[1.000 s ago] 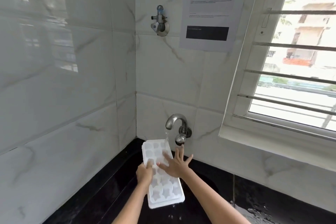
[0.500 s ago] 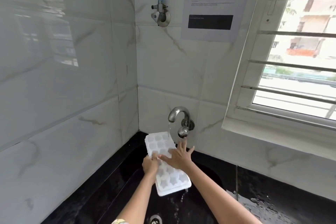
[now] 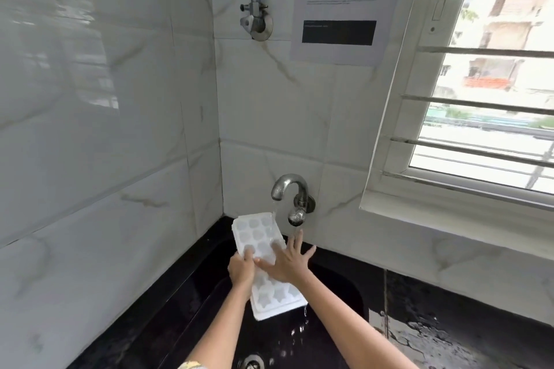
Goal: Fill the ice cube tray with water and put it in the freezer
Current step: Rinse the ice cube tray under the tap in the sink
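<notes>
Above the black sink, the steel tap on the tiled wall runs a thin stream onto the far end of the white ice cube tray. The tray is held over the basin with its long axis running from just under the spout back toward the person, the near end lower than the far end, so water spills off the near right corner and falls toward the drain.

The left hand has its grip pinching the tray's left long edge about midway along, thumb on top and fingers hidden beneath. The right hand lies flat across the tray's middle, fingers spread and pointing toward the tap, holding nothing.

The tap handle sits just beyond the right hand's fingertips, so that hand looks the nearer one to shut off the water, while the left alone would have to level the tray to keep the cells full.
</notes>
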Demonstrator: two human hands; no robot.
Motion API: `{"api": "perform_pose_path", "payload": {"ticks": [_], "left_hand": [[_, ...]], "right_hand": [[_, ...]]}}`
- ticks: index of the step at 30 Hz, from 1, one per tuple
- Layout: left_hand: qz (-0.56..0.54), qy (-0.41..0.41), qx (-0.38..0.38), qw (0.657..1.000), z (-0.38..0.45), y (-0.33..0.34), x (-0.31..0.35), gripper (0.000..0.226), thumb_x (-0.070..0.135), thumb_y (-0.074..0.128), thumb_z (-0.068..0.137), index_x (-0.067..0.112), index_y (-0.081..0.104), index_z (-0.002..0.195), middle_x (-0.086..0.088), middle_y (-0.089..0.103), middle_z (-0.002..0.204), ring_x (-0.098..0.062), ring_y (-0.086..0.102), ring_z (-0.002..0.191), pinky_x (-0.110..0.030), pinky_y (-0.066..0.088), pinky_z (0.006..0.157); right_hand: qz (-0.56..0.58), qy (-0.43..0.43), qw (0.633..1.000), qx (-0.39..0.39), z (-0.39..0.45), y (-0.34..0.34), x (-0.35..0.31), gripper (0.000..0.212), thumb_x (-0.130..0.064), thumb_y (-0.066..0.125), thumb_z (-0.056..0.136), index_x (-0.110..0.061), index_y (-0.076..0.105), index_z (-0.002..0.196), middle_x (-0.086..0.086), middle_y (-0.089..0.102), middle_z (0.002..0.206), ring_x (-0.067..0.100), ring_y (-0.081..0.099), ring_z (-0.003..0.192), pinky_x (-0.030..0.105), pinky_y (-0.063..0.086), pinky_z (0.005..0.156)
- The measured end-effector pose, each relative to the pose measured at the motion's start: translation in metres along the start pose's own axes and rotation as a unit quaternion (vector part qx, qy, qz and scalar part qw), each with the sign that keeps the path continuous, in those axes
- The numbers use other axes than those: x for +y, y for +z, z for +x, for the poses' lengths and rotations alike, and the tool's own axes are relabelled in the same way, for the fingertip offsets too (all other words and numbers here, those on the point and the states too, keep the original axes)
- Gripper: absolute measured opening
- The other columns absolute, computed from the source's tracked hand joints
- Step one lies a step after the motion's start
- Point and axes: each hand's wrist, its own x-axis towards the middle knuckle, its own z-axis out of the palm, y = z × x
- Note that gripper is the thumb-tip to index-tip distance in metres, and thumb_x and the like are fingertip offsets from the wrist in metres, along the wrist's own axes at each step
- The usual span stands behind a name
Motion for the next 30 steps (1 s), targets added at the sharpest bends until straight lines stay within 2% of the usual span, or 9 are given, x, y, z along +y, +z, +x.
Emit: {"api": "perform_pose_path", "payload": {"ticks": [3,7,9,11,15,18,24,26,30], "left_hand": [[0.0,0.003,0.041,0.999,0.008,-0.008,0.009,0.035,0.024,0.047,0.095,-0.007,0.062,0.102,-0.022,0.067,0.099,-0.035,0.064,0.088,-0.037,0.051,0.072],[0.0,0.001,0.054,0.999,0.015,-0.005,0.026,0.044,0.029,0.047,0.094,-0.01,0.061,0.107,-0.025,0.067,0.103,-0.04,0.064,0.097,-0.045,0.054,0.083],[-0.001,0.016,0.05,0.999,0.01,0.002,0.033,0.043,0.028,0.047,0.094,-0.011,0.061,0.106,-0.023,0.067,0.1,-0.04,0.064,0.098,-0.044,0.054,0.084],[-0.011,0.013,0.059,0.998,0.009,0.002,0.038,0.042,0.027,0.047,0.095,-0.011,0.061,0.107,-0.023,0.067,0.101,-0.04,0.064,0.098,-0.04,0.053,0.08],[-0.031,0.001,0.062,0.998,0.008,0.006,0.036,0.042,0.028,0.047,0.095,-0.01,0.06,0.111,-0.026,0.066,0.108,-0.04,0.064,0.1,-0.043,0.052,0.084],[-0.04,-0.002,0.064,0.997,0.005,0.008,0.037,0.041,0.026,0.047,0.095,-0.008,0.061,0.11,-0.025,0.067,0.107,-0.04,0.064,0.099,-0.043,0.052,0.085],[-0.021,0.003,0.063,0.998,0.002,0.005,0.041,0.045,0.03,0.047,0.094,-0.009,0.059,0.114,-0.025,0.065,0.111,-0.039,0.063,0.103,-0.043,0.053,0.088],[-0.013,0.006,0.058,0.998,0.003,0.001,0.042,0.044,0.03,0.048,0.094,-0.008,0.06,0.112,-0.024,0.066,0.109,-0.039,0.064,0.1,-0.04,0.054,0.084],[-0.023,0.0,0.059,0.998,0.002,-0.001,0.038,0.043,0.029,0.049,0.093,-0.007,0.061,0.111,-0.024,0.067,0.109,-0.038,0.065,0.099,-0.041,0.054,0.084]], "right_hand": [[0.065,-0.024,0.997,-0.02,-0.001,0.0,0.003,0.08,-0.078,0.025,0.077,-0.034,0.02,0.143,0.018,-0.009,0.154,0.035,-0.029,0.135,0.067,-0.004,0.104],[0.011,-0.04,0.996,0.079,-0.006,0.004,-0.003,0.107,-0.082,-0.008,0.054,-0.026,0.033,0.135,0.02,0.007,0.153,0.036,-0.019,0.138,0.069,-0.004,0.102],[0.045,-0.024,0.995,0.085,-0.006,-0.001,-0.007,0.082,-0.077,0.014,0.075,-0.021,0.034,0.132,0.017,0.011,0.151,0.037,-0.018,0.138,0.069,0.001,0.103],[0.082,-0.044,0.994,0.063,-0.006,-0.008,-0.002,0.074,-0.075,0.032,0.077,-0.025,0.034,0.132,0.017,0.011,0.149,0.037,-0.019,0.138,0.067,0.003,0.105],[0.032,-0.056,0.994,0.087,-0.006,-0.017,0.008,0.115,-0.088,-0.004,0.042,-0.032,0.032,0.135,0.023,0.0,0.151,0.037,-0.027,0.135,0.068,-0.004,0.104],[0.033,-0.074,0.994,0.079,-0.007,-0.015,0.007,0.132,-0.093,-0.011,0.03,-0.026,0.031,0.135,0.025,-0.001,0.151,0.038,-0.028,0.135,0.068,-0.001,0.104],[-0.053,-0.08,0.989,0.113,-0.008,-0.017,0.009,0.132,-0.089,-0.023,0.031,-0.028,0.031,0.134,0.026,-0.012,0.151,0.035,-0.035,0.13,0.071,-0.008,0.1],[-0.038,-0.095,0.991,0.082,-0.012,-0.018,0.012,0.134,-0.094,-0.015,0.028,-0.03,0.026,0.139,0.025,-0.013,0.151,0.037,-0.03,0.133,0.07,-0.006,0.101],[-0.062,-0.064,0.993,0.072,-0.013,-0.023,0.007,0.114,-0.085,-0.008,0.043,-0.032,0.029,0.137,0.027,-0.001,0.151,0.039,-0.023,0.136,0.071,-0.012,0.098]]}}
